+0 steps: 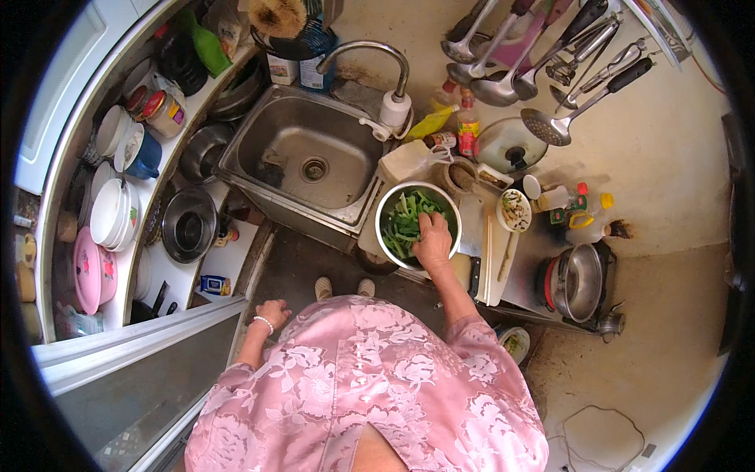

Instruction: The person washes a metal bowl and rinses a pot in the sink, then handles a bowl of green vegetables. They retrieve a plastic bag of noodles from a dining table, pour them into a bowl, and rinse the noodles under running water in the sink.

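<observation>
A steel bowl (384,203) of cut leafy greens (407,218) stands on the counter just right of the sink. My right hand (433,241) reaches over its near right rim, with the fingers down among the greens. The fingertips are hidden, so whether they grip any leaves does not show. Low on the left, my left hand (272,314) hangs beside my body, fingers loosely bent and holding nothing; a beaded bracelet circles that wrist. Right of the bowl lie a cleaver (470,221) and a pair of wooden chopsticks (488,253) on a cutting board (506,251).
The steel sink (277,130) with its faucet (395,109) is at upper left of the bowl. A small bowl of chopped seasonings (514,210) stands behind the cutting board. At right a wok (581,283) rests on a stove. Dish shelves (150,194) line the left; ladles (495,88) hang above.
</observation>
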`<action>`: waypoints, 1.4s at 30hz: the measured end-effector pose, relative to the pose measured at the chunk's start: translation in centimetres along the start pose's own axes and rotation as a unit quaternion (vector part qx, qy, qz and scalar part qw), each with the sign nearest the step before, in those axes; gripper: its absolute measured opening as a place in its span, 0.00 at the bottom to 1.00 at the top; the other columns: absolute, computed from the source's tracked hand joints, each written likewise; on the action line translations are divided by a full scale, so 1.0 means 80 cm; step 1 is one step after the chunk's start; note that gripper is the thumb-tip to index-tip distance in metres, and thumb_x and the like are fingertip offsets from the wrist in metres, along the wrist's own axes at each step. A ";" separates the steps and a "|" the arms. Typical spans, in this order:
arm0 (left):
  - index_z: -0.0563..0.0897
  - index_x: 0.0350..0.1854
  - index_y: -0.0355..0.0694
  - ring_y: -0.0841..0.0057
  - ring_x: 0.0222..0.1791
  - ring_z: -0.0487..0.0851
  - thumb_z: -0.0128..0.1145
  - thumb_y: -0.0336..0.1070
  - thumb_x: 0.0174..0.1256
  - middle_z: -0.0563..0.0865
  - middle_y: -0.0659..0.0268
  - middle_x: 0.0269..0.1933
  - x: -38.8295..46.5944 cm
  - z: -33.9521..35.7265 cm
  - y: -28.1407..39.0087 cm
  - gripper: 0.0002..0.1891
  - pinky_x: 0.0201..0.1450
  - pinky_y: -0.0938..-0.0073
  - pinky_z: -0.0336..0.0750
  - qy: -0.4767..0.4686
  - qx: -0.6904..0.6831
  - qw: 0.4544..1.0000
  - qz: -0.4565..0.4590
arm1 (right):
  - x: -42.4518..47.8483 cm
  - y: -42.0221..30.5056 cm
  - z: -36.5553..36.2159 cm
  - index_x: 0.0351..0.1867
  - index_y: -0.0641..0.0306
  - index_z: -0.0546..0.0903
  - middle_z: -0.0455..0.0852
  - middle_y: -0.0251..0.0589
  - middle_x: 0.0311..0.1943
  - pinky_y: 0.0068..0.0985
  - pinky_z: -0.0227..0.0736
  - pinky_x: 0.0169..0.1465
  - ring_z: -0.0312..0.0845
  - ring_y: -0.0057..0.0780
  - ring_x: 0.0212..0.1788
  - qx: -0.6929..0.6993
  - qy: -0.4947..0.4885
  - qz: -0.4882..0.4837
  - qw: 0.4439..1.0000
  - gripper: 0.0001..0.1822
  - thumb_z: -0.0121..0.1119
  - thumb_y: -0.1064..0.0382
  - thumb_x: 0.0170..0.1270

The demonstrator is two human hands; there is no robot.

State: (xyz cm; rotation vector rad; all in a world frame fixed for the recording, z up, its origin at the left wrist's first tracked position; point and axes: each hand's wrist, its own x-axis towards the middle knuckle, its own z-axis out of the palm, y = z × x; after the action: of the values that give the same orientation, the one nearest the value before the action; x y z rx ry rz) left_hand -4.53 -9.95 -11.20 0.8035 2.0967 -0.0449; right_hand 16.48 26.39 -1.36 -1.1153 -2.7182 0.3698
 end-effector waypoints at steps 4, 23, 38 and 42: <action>0.79 0.46 0.46 0.62 0.50 0.77 0.55 0.48 0.55 0.81 0.58 0.45 0.003 -0.001 0.004 0.18 0.54 0.59 0.63 -0.012 0.017 1.000 0.008 | -0.011 0.001 -0.010 0.56 0.58 0.66 0.63 0.53 0.57 0.48 0.61 0.52 0.62 0.50 0.55 0.014 -0.082 0.020 0.996 0.36 0.67 0.62 0.40; 0.84 0.24 0.42 0.62 0.53 0.71 0.59 0.44 0.46 0.79 0.58 0.45 0.027 -0.068 0.092 0.10 0.55 0.54 0.59 0.167 0.077 0.979 0.090 | -0.047 0.036 -0.040 0.24 0.70 0.76 0.78 0.51 0.39 0.39 0.66 0.43 0.72 0.49 0.37 0.106 0.078 0.148 0.980 0.05 0.56 0.69 0.49; 0.73 0.55 0.47 0.53 0.68 0.47 0.60 0.44 0.46 0.48 0.53 0.69 -0.050 -0.027 0.047 0.29 0.64 0.48 0.46 0.189 -0.076 0.970 -0.135 | -0.001 -0.036 -0.039 0.44 0.74 0.72 0.73 0.59 0.45 0.36 0.68 0.46 0.71 0.52 0.43 0.166 0.162 -0.071 0.970 0.17 0.55 0.72 0.51; 0.75 0.53 0.49 0.55 0.67 0.50 0.59 0.48 0.48 0.50 0.53 0.68 -0.080 0.031 0.004 0.26 0.63 0.48 0.48 0.119 -0.089 0.964 -0.220 | 0.014 -0.067 -0.008 0.42 0.73 0.72 0.73 0.60 0.45 0.37 0.69 0.46 0.70 0.56 0.44 0.226 0.055 -0.114 0.966 0.16 0.55 0.71 0.51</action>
State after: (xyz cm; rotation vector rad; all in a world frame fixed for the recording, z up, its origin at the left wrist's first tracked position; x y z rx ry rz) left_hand 0.10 -13.81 -7.89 0.2314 2.4322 0.0013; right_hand 12.30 23.63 0.89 -0.6721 -2.4479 0.8110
